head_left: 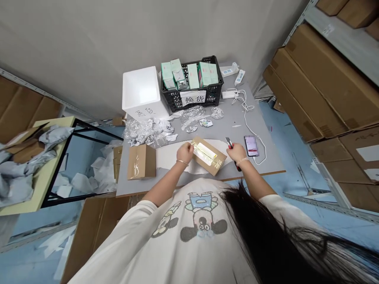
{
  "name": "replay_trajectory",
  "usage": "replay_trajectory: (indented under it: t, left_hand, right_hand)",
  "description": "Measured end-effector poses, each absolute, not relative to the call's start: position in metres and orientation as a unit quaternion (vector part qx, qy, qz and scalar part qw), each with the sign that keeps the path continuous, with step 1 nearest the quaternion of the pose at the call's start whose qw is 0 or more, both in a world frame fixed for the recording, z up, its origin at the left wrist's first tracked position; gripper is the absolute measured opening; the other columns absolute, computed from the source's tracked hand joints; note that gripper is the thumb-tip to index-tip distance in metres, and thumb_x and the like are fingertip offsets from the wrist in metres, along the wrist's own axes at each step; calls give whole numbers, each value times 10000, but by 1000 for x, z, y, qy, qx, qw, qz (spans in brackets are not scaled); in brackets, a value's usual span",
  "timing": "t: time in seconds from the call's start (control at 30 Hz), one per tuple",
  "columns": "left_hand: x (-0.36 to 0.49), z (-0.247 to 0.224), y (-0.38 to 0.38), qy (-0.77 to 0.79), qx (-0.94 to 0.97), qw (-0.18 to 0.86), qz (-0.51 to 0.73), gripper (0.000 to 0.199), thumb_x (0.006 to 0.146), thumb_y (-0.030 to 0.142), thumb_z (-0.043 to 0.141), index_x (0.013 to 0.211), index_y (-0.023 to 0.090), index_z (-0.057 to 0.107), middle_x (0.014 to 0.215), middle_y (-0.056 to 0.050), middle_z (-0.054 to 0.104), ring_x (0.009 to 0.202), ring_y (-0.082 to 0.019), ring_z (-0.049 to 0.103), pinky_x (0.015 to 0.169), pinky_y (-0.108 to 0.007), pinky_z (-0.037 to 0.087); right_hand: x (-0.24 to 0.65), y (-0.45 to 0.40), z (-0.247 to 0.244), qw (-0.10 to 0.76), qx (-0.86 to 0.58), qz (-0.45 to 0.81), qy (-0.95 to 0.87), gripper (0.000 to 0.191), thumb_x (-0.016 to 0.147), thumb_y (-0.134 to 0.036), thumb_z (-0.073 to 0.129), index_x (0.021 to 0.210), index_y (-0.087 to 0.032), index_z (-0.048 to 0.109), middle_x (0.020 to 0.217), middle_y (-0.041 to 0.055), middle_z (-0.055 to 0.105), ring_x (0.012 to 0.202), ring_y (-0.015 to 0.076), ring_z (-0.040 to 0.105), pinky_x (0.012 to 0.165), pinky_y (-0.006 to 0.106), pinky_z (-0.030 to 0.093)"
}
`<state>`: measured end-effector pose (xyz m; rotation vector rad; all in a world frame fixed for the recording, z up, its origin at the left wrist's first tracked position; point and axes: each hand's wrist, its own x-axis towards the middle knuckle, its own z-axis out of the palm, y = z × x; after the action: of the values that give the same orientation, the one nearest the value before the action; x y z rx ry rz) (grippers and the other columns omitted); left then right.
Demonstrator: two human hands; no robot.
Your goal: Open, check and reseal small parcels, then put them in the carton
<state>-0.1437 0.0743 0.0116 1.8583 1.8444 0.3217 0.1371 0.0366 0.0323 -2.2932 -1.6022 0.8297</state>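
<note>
Left hand (185, 152) pinches parcel (206, 154) at its left end, probably steadying it; right hand (237, 151) clutches knife (229, 142) beside parcel, blade away from body.

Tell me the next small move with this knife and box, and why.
I'd probably lower the knife in your right hand onto the box's right end: its blade looks exposed, shiny tape covers that end, and your left hand is at the opposite end, away from the cut.
</note>
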Motion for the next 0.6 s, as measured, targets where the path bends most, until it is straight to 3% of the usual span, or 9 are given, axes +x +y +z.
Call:
replay_trajectory:
  t: [0.1,0.23,0.37,0.5,0.6]
  left_hand:
    - [-147,7,102,685,662,276,127,465,924,480,464,1254,170,570,1278,-132,621,1185,-273,569,961,-346,431]
    - [-140,-3,102,668,652,353,58,449,898,517,500,1183,181,583,1159,-134,681,1096,-294,623,886,-344,456]
    - [-150,-2,76,748,594,291,58,457,882,540,508,1132,158,540,1148,-187,660,1065,-313,632,830,-364,465]
    - [-175,0,64,786,542,293,44,546,870,605,487,1154,139,506,1151,-213,646,1062,-326,632,826,-384,469]
    - [-182,1,67,795,540,274,22,675,853,629,494,1269,98,460,1252,-251,588,1144,-350,589,895,-423,458]
  right_hand:
    - [141,-13,22,72,-775,380,-500,89,690,-231,596,686,-159,648,632,71,643,645,201,619,568,255,430]
    - [123,-34,6,180,-705,544,-418,108,711,-246,618,765,-154,638,624,0,606,558,131,548,492,209,438]
    - [114,3,5,233,-691,534,-427,110,721,-222,630,805,-151,631,663,-15,590,553,101,520,485,185,449]
    - [113,51,6,263,-662,557,-427,236,753,-226,649,978,-155,637,815,10,648,643,95,565,532,161,463]
    - [113,72,2,259,-701,535,-393,232,762,-289,699,924,-143,621,821,32,653,623,97,585,512,169,448]
